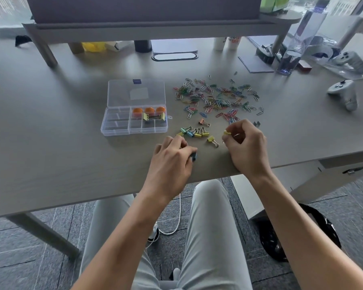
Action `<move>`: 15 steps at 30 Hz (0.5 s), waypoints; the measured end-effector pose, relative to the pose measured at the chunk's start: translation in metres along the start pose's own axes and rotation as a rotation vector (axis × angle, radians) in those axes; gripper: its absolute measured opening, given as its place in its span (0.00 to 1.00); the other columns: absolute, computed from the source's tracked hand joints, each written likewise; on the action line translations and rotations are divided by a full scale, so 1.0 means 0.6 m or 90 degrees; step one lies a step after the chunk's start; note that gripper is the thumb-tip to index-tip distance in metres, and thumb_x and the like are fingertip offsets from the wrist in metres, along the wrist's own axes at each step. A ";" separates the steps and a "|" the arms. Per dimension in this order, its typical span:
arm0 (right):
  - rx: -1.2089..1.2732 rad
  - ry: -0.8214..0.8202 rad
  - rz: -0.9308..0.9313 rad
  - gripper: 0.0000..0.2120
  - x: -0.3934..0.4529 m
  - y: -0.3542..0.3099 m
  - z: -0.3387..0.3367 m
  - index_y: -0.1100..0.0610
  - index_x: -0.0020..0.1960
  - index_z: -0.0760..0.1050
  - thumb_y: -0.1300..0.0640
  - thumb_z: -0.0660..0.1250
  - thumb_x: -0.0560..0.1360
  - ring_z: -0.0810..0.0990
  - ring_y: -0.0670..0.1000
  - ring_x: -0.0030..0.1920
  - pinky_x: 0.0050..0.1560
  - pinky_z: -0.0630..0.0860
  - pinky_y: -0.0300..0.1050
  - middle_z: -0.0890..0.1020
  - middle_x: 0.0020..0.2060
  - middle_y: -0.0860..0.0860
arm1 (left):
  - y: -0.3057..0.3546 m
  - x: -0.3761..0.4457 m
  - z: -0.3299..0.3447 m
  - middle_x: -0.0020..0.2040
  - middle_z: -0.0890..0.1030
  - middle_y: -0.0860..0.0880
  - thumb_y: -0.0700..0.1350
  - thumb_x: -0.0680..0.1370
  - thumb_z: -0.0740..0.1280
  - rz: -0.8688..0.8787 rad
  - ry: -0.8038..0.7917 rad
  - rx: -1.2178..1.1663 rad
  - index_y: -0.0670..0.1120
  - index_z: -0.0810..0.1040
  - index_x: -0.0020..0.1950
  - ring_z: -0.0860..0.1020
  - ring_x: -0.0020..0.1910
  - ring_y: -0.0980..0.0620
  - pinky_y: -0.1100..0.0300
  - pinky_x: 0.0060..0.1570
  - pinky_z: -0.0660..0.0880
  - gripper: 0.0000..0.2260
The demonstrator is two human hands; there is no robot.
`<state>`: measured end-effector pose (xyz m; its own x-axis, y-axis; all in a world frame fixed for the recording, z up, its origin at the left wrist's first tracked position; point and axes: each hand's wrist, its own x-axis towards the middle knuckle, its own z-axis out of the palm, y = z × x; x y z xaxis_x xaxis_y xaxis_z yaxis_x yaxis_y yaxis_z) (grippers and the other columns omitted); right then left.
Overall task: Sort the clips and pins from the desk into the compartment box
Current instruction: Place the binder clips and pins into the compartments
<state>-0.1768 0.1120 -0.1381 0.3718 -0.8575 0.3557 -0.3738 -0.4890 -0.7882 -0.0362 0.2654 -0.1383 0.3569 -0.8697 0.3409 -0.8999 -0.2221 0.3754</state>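
A clear plastic compartment box (113, 128) lies open on the desk, lid flat behind it. Orange round pieces (149, 110) fill one back compartment and yellow binder clips (153, 117) sit in the one in front. Many coloured paper clips (217, 97) are scattered to the right of the box. Several small binder clips (194, 132) lie in a loose row nearer me. My left hand (172, 155) rests on the desk just below that row, fingers closed on a blue binder clip (193, 157). My right hand (246, 143) pinches a yellow binder clip (226, 133).
Two white game controllers (344, 93) lie at the right. A clear water bottle (298, 38) and a plastic bag stand at the back right. A raised monitor shelf (147, 28) spans the back with cups and small items beneath it. The desk's front edge runs under my wrists.
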 end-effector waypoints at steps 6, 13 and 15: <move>0.160 -0.024 0.059 0.09 0.017 -0.037 0.023 0.47 0.44 0.82 0.60 0.75 0.72 0.87 0.56 0.40 0.46 0.84 0.60 0.86 0.36 0.50 | -0.008 -0.010 -0.011 0.50 0.77 0.51 0.49 0.76 0.67 -0.035 0.000 -0.010 0.49 0.82 0.54 0.72 0.52 0.49 0.51 0.52 0.70 0.09; 0.205 -0.120 0.110 0.05 0.034 -0.106 0.080 0.55 0.44 0.85 0.62 0.79 0.71 0.87 0.56 0.41 0.43 0.85 0.50 0.87 0.37 0.53 | -0.039 -0.018 -0.034 0.44 0.79 0.51 0.52 0.73 0.61 -0.132 0.045 -0.020 0.48 0.76 0.45 0.74 0.47 0.48 0.50 0.51 0.70 0.09; 0.199 -0.137 0.115 0.05 0.039 -0.119 0.096 0.54 0.44 0.85 0.61 0.79 0.70 0.86 0.50 0.38 0.44 0.84 0.47 0.87 0.36 0.52 | -0.052 -0.019 -0.038 0.43 0.80 0.51 0.52 0.74 0.59 -0.152 0.058 -0.031 0.49 0.76 0.46 0.75 0.45 0.48 0.51 0.50 0.69 0.09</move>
<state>-0.0925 0.1358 -0.1022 0.5059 -0.8554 0.1111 -0.1857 -0.2338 -0.9544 -0.0067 0.2922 -0.1343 0.5802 -0.7517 0.3135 -0.7756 -0.3925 0.4944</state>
